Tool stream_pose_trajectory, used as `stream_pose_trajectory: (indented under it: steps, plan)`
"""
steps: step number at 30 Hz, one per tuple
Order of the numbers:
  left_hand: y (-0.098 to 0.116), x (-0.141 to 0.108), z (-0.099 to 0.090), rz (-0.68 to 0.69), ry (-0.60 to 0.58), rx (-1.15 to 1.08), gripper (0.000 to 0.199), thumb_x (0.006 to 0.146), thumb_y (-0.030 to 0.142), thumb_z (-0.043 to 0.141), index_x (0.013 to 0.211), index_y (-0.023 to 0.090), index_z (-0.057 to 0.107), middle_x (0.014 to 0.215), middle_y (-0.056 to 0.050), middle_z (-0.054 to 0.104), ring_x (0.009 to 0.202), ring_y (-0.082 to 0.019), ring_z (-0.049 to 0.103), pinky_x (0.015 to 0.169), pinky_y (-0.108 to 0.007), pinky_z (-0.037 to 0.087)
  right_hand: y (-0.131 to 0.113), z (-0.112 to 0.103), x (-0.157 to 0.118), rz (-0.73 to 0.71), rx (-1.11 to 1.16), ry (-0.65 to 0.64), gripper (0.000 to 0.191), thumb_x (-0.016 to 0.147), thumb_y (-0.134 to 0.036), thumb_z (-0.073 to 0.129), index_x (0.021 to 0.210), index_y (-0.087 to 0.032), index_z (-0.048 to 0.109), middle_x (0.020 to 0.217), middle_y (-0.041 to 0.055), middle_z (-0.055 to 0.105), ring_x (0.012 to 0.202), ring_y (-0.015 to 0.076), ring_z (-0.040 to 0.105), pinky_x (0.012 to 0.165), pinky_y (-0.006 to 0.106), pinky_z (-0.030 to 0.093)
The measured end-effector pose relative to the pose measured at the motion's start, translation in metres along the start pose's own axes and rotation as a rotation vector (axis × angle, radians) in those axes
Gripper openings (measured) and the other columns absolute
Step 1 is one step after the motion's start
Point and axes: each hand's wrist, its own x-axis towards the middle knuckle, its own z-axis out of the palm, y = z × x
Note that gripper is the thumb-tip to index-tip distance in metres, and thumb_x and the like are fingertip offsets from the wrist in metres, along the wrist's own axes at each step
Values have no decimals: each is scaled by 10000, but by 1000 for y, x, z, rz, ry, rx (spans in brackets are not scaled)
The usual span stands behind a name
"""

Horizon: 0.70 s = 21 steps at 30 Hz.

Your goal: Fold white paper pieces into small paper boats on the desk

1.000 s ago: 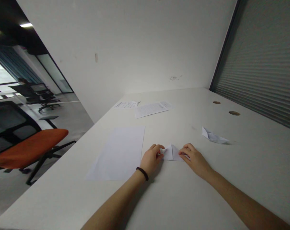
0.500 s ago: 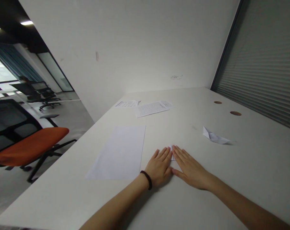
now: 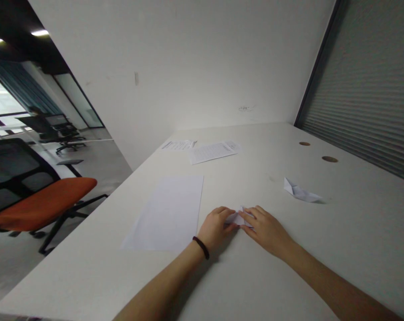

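Observation:
A small folded white paper (image 3: pixel 235 218) lies between my two hands on the white table. My left hand (image 3: pixel 217 226), with a dark band at the wrist, grips its left side, thumb in front and fingers behind. From the right, my right hand (image 3: pixel 263 229) has its fingers curled on the paper's other side, fingertips near those of my left hand. Both hands partly hide the paper. A blank white sheet (image 3: pixel 166 214) lies flat to the left of my left hand. Farther right rests a folded paper boat shape (image 3: pixel 300 191).
Printed sheets (image 3: pixel 213 152) and another printed paper (image 3: pixel 177 145) lie at the back of the table (image 3: pixel 255 171). Two round holes (image 3: pixel 329 159) are at the right. An orange chair (image 3: pixel 48 198) stands left of the table; a wall rises behind.
My hands were flat with fingers stretched over the paper; now their fingers are bent around its sides. More of the paper shows between them.

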Motion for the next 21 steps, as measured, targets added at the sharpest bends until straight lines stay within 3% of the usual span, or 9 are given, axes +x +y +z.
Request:
stream_pose_trajectory:
  steps: [4, 9, 11, 13, 16, 21]
  plan:
    - [1, 1, 4, -61, 117, -168, 270, 688, 162, 655, 949, 168, 588, 901, -48, 602, 842, -174, 564, 776, -306, 463, 1, 1, -1, -28, -56, 14, 308, 841, -282, 475, 1114, -156, 545, 1008, 105, 620, 909, 227, 547, 773, 371, 483]
    - [7, 8, 18, -240, 323, -558, 533, 634, 89, 659, 1122, 158, 455, 1007, -75, 521, 860, -162, 556, 724, -293, 494, 1, 2, 0, 19, -17, 32, 295, 866, -223, 389, 1106, -136, 535, 936, 106, 645, 842, 223, 579, 761, 392, 484]
    - [10, 10, 24, -308, 329, -697, 602, 632, 83, 651, 1171, 146, 389, 1060, -98, 495, 856, -160, 560, 723, -298, 500, 1, 1, 1, 63, 77, 46, 297, 861, -195, 370, 1101, -134, 534, 951, 109, 647, 860, 218, 588, 778, 389, 480]
    - [13, 10, 29, -332, 263, -752, 567, 671, 105, 618, 1180, 131, 368, 1044, -106, 516, 854, -167, 566, 743, -320, 496, -1, 1, 1, 109, 220, 73, 306, 848, -169, 363, 1106, -147, 527, 1000, 105, 640, 902, 203, 592, 805, 362, 474]
    - [16, 6, 32, -213, 152, -620, 465, 718, 100, 541, 1161, 133, 405, 1047, -105, 543, 934, -194, 544, 836, -367, 454, -5, 1, 2, 220, 435, 114, 313, 825, -156, 361, 1094, -174, 521, 992, 79, 647, 881, 183, 610, 782, 321, 485]
    - [15, 0, 28, 45, 73, -253, 585, 670, 4, 423, 1232, 159, 374, 1214, -97, 473, 1138, -203, 415, 992, -384, 328, -4, 4, 3, 361, 646, 177, 288, 781, -171, 382, 1021, -196, 539, 922, 56, 657, 814, 189, 616, 741, 325, 495]
